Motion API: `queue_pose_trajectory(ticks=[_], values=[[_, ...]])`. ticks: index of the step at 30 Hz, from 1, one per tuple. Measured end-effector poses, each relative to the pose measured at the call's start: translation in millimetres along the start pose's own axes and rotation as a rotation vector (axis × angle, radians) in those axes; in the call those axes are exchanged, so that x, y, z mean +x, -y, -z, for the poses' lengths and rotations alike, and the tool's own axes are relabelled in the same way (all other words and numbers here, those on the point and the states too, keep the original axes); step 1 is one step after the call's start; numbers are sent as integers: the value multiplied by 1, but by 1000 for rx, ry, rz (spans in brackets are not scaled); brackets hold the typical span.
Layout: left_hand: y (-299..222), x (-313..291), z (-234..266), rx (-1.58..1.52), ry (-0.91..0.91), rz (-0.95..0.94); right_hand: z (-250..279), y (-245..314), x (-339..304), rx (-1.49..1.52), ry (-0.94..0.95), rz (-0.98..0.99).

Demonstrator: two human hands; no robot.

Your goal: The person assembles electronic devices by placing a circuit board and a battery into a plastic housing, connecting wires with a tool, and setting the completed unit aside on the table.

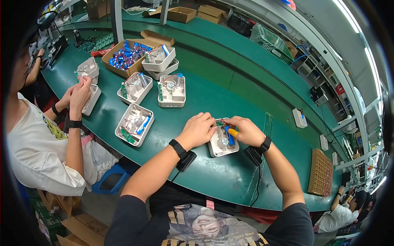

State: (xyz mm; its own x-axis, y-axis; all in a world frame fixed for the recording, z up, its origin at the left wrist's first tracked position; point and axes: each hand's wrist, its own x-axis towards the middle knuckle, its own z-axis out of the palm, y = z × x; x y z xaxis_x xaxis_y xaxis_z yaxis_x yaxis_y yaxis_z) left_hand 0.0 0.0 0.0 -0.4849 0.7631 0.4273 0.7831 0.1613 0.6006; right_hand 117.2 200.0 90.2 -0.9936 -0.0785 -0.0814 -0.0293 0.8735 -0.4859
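Case point(218, 152), white and open-topped, lay on the green bench point(242, 96). Right hand point(247, 130) gripped a yellow tool point(233, 132) beside its blue battery point(229, 140); left hand point(198, 129) curled at its far-left corner, whether grasping anything impossible to tell.

View's from the left of two head-worn fisheyes, looking down and forward across the bench point(209, 92). Left hand point(198, 129) and right hand point(248, 132) are pretty close, over the bench; the shirt point(178, 233) is on its near side. Way past the bench it's tiny and warped, so can't really say.
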Motion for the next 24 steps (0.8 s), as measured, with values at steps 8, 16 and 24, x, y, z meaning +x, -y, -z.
queue_pose_trajectory(ticks=[8, 16, 24], values=[[0, -3, -1, 12, -4, -3, -20, 9, -2, -3, -204, -49], [0, -2, -1, 11, -31, -7, -20, 18, 2, -136, -215, -75], [1, -1, -3, 19, -32, -15, -23, 19, 3, -158, -205, -4]])
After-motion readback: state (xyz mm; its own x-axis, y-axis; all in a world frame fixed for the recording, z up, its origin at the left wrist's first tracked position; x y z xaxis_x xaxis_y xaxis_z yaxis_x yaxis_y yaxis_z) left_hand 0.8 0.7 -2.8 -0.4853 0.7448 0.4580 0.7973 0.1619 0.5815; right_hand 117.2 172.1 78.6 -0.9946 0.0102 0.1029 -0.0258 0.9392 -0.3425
